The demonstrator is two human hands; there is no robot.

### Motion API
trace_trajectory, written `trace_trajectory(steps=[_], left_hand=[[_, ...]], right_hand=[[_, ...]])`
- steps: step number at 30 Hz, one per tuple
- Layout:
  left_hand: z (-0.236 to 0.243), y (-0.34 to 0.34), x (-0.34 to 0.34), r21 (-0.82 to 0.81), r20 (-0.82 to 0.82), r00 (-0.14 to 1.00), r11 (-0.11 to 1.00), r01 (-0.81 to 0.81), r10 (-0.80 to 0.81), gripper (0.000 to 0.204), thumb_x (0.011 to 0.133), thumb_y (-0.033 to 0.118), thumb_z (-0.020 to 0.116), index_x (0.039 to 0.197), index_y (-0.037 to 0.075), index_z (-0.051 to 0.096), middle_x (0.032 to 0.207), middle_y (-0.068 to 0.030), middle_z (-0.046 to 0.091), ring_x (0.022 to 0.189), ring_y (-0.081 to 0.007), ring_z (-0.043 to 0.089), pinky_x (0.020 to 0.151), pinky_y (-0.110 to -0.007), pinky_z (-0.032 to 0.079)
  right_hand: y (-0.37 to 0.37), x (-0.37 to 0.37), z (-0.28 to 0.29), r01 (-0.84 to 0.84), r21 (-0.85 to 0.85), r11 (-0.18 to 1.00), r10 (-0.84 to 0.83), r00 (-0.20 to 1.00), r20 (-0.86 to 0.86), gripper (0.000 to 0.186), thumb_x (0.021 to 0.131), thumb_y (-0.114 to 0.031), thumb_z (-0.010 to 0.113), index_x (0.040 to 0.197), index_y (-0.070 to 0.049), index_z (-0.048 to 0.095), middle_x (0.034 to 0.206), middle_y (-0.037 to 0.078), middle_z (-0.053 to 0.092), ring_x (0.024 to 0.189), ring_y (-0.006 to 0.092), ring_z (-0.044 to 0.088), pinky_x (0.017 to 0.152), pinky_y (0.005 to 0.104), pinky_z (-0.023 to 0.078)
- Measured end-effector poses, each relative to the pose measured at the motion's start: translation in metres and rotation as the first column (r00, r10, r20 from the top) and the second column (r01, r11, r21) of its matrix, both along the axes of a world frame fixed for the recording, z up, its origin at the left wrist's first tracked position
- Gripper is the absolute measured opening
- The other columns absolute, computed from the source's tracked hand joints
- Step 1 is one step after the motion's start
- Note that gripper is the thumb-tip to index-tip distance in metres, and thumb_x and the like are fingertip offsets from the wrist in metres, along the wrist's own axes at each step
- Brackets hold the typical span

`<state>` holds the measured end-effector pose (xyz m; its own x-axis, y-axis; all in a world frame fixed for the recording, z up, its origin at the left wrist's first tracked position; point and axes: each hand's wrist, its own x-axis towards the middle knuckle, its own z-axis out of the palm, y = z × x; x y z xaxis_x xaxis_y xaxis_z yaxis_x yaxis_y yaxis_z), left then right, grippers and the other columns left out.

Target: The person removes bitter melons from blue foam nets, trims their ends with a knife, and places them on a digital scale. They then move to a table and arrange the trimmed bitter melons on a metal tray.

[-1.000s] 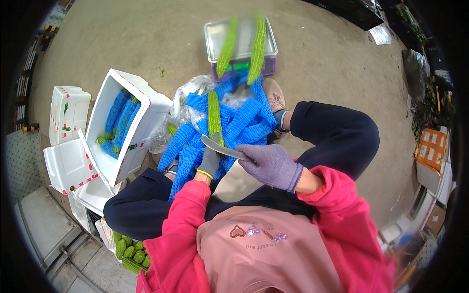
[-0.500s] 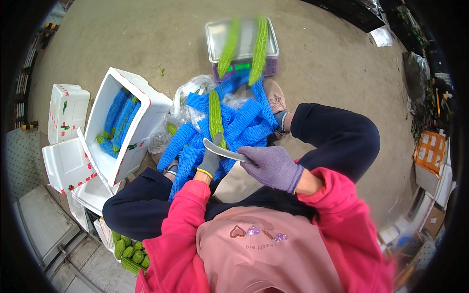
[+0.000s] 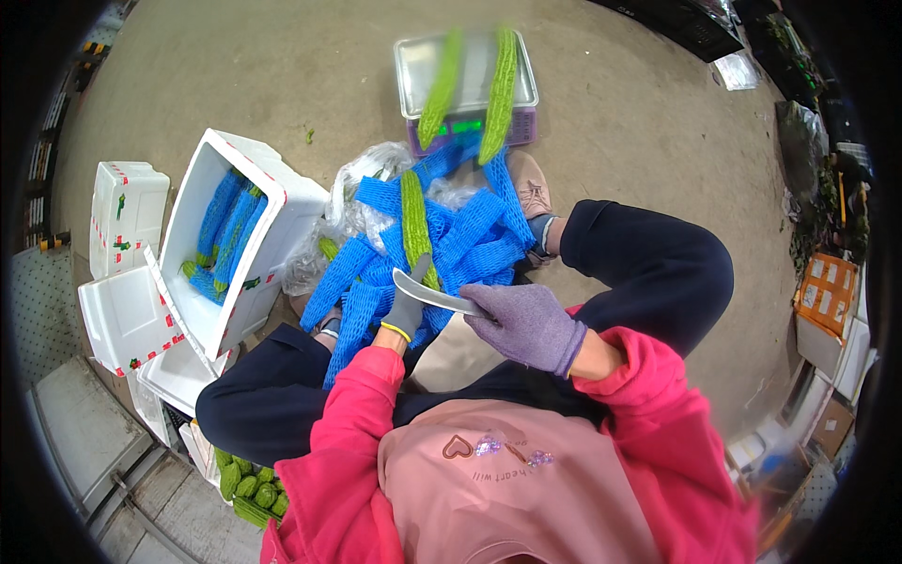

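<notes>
My left hand (image 3: 404, 315), in a grey glove with a yellow cuff, is closed on the lower end of a green bitter gourd (image 3: 414, 221), held upright over a pile of blue foam-net sleeves (image 3: 465, 240). My right hand (image 3: 526, 329), in a purple glove, grips a curved knife (image 3: 427, 291), its blade crossing in front of the gourd's lower end and my left fingers; whether it touches them I cannot tell. Two more gourds, one blurred (image 3: 440, 89), one sharper (image 3: 498, 99), lie over the steel-topped scale (image 3: 418, 66) beyond the pile.
An open white foam box (image 3: 296, 216) at left holds gourds in blue sleeves, beside more white boxes and lids (image 3: 127, 216). Gourds (image 3: 246, 489) are piled at lower left. Clear plastic bags (image 3: 357, 179) lie by the sleeves. A brown carton (image 3: 825, 287) and dark crates (image 3: 676, 23) stand at right.
</notes>
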<state>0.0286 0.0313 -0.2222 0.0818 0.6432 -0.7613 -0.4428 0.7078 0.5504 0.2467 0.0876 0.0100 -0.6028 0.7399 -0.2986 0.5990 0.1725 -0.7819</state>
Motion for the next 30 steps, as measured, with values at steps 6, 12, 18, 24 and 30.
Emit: trace_trajectory(steps=[6,12,18,24,30], left_hand=[[-0.0073,-0.0009,-0.0005,0.002,0.028,0.998,0.999,-0.054,0.054,0.038,0.097,0.036,0.061,0.125,0.011,0.060,0.086,-0.0066,0.061,0.072,-0.0171,0.061,0.066,-0.031,0.052],[-0.0045,0.0023,0.0008,-0.054,0.064,0.993,0.994,-0.096,0.099,0.038,0.095,0.038,0.063,0.121,0.010,0.061,0.085,-0.0061,0.061,0.071,-0.0183,0.062,0.064,-0.032,0.053],[-0.0033,0.0040,0.0015,-0.095,0.085,0.988,0.988,-0.123,0.132,0.036,0.093,0.037,0.065,0.116,0.010,0.062,0.083,-0.0065,0.061,0.070,-0.0187,0.062,0.063,-0.033,0.053],[-0.0060,0.0031,0.0021,-0.079,0.107,0.984,0.988,-0.131,0.140,0.034,0.095,0.037,0.063,0.116,0.010,0.063,0.082,-0.0067,0.061,0.069,-0.0183,0.062,0.063,-0.032,0.052],[-0.0064,0.0019,0.0009,-0.062,0.087,0.991,0.993,-0.099,0.104,0.034,0.095,0.036,0.063,0.117,0.010,0.062,0.086,-0.0062,0.061,0.072,-0.0180,0.062,0.065,-0.032,0.052]], right_hand=[[0.0005,-0.0005,0.0009,0.009,-0.007,1.000,-0.009,1.000,-0.008,0.030,0.092,-0.022,0.061,0.117,-0.006,0.061,0.087,0.018,0.064,0.077,0.0362,0.065,0.065,0.0442,0.050],[0.0013,-0.0015,0.0010,-0.010,-0.011,1.000,0.010,1.000,0.019,0.030,0.092,-0.022,0.061,0.117,-0.006,0.061,0.087,0.018,0.065,0.078,0.0361,0.065,0.065,0.0444,0.050],[0.0006,-0.0018,-0.0008,-0.002,-0.006,1.000,0.002,1.000,0.015,0.030,0.092,-0.022,0.061,0.117,-0.006,0.061,0.087,0.017,0.065,0.078,0.0362,0.065,0.065,0.0444,0.050],[0.0006,-0.0018,-0.0018,-0.003,-0.017,1.000,0.003,1.000,0.017,0.030,0.092,-0.022,0.060,0.117,-0.006,0.061,0.087,0.017,0.065,0.078,0.0360,0.065,0.066,0.0439,0.050],[0.0010,-0.0019,-0.0015,-0.008,-0.027,1.000,0.009,0.999,0.035,0.030,0.091,-0.022,0.061,0.117,-0.007,0.061,0.088,0.017,0.065,0.079,0.0359,0.065,0.066,0.0440,0.050]])
